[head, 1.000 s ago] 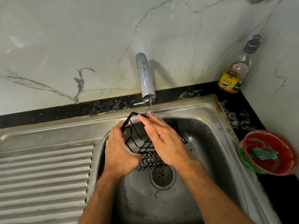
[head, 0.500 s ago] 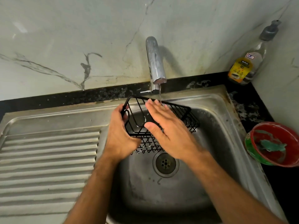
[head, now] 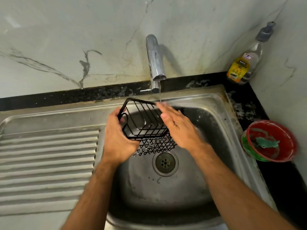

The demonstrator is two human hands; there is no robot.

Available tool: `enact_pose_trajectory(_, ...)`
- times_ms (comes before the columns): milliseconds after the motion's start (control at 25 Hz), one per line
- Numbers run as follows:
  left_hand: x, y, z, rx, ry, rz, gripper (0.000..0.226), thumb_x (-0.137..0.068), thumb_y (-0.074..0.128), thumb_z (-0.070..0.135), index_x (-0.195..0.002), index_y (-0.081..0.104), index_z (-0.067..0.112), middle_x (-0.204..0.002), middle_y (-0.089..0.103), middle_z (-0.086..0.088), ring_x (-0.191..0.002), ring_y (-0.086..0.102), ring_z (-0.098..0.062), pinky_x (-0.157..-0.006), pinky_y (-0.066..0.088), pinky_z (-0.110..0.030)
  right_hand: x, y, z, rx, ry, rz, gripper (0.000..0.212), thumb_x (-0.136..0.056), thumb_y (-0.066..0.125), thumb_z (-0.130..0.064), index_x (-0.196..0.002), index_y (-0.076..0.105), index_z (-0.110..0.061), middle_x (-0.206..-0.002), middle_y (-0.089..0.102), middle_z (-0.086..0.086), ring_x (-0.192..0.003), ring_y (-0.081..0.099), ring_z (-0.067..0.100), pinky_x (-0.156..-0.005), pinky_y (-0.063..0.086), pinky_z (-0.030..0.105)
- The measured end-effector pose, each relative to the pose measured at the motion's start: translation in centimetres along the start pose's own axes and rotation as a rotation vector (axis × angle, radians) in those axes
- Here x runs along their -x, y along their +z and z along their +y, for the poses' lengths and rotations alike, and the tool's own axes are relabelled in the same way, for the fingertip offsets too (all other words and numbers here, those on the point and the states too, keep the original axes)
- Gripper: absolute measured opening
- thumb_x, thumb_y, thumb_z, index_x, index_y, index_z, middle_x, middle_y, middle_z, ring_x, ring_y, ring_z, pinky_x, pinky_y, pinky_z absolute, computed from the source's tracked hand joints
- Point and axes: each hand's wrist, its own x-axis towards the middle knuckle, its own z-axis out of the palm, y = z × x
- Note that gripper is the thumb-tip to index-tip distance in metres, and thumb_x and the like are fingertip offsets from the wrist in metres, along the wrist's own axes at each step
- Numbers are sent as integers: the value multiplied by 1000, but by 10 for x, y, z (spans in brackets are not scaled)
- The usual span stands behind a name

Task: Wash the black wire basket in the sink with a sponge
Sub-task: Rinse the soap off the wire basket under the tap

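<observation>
Head view: left hand (head: 118, 140) grips the black wire basket (head: 146, 127) over the sink (head: 216, 123), now tipped up w/ open side facing camera. Right hand (head: 180, 128), fingers straight, rubs its right side under tap (head: 155, 58) stream. Rinse stage; sponge (head: 267, 143) untouched in red bowl (head: 289, 143).

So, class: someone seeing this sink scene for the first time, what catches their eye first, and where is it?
First, the black wire basket, held over the steel sink at centre: the left hand grips its left end and the right hand lies flat against its right side. A thin stream of water falls from the tap onto the right fingertips. At the right edge, a red bowl on the black counter holds something green.
</observation>
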Motion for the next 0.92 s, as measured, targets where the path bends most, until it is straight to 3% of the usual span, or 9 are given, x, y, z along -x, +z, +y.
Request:
enact_pose_trajectory(120, 11, -2, -1, 45, 16, 41, 102, -54, 83, -15, -137, 36, 21, -129, 59, 5, -124, 59, -5, -93, 49, -14, -5, 0, -4, 120, 154, -76, 69, -97, 13, -63, -157, 20, -30, -164, 16, -9, -152, 11, 11, -125, 5, 36)
enact_pose_trajectory(280, 16, -1, 6, 75, 93, 72, 92, -54, 74, 4, -135, 30, 10, -121, 56, 21, -114, 55, 16, -93, 42, -4, -1, 18, -44, 209, -119, -29, 77, -94, 7, -67, -157, 21, -24, -165, 16, -3, -153, 9, 12, -126, 5, 36)
enact_pose_trajectory(360, 17, -5, 7, 95, 113, 86, 91, -54, 74, 4, -135, 33, 11, -123, 60, 27, -118, 58, 7, -95, 45, -9, -2, 9, -32, 149, -193, -5, 71, -97, 16, -67, -154, 33, -28, -161, 29, -5, -151, 19, 7, -125, 16, 34)
enact_pose_trajectory(400, 17, -6, 5, 100, 112, 92, 93, -53, 76, 5, -136, 35, 13, -126, 61, 21, -120, 59, -1, -97, 46, -14, -2, 5, -21, 150, -222, 0, 69, -98, 17, -67, -151, 40, -29, -158, 37, -6, -149, 24, 5, -124, 20, 35)
enact_pose_trajectory(520, 21, -1, 1, 108, 86, 85, 98, -49, 77, 19, -139, 37, 16, -132, 59, -5, -125, 60, -15, -104, 49, -26, 6, 6, -13, 270, -185, 34, 70, -97, 6, -69, -150, 39, -37, -155, 42, -12, -149, 23, 4, -124, 4, 52)
enact_pose_trajectory(600, 25, 2, 3, 75, 60, 93, 99, -49, 76, 24, -140, 38, 16, -133, 58, -9, -126, 60, -16, -107, 49, -32, 12, 16, -33, 234, -20, 39, 66, -98, 6, -63, -156, 23, -37, -157, 36, -12, -153, 11, 10, -122, -9, 56)
enact_pose_trajectory(680, 27, 1, 2, 8, 71, 119, 93, -52, 76, 30, -137, 38, 28, -131, 58, -5, -124, 60, -15, -106, 50, -34, 13, 22, -54, 207, 70, 8, 62, -102, 11, -52, -159, 11, -30, -163, 23, -5, -154, -1, 15, -122, -12, 52)
enact_pose_trajectory(760, 24, -1, 3, -73, 91, 111, 90, -57, 80, 32, -136, 36, 37, -131, 58, -5, -122, 62, -18, -103, 52, -41, 14, 24, -70, 204, -6, -5, 65, -100, 11, -57, -159, 10, -29, -167, 3, -3, -153, -8, 14, -121, -16, 48)
enact_pose_trajectory(920, 11, 2, 5, -221, 82, 61, 99, -61, 83, 25, -147, 34, 19, -137, 55, -4, -126, 58, -22, -102, 51, -50, 8, 21, -75, 350, -289, -99, 64, -102, 22, -58, -158, -1, -39, -167, -6, 2, -153, -7, 14, -125, -3, 39)
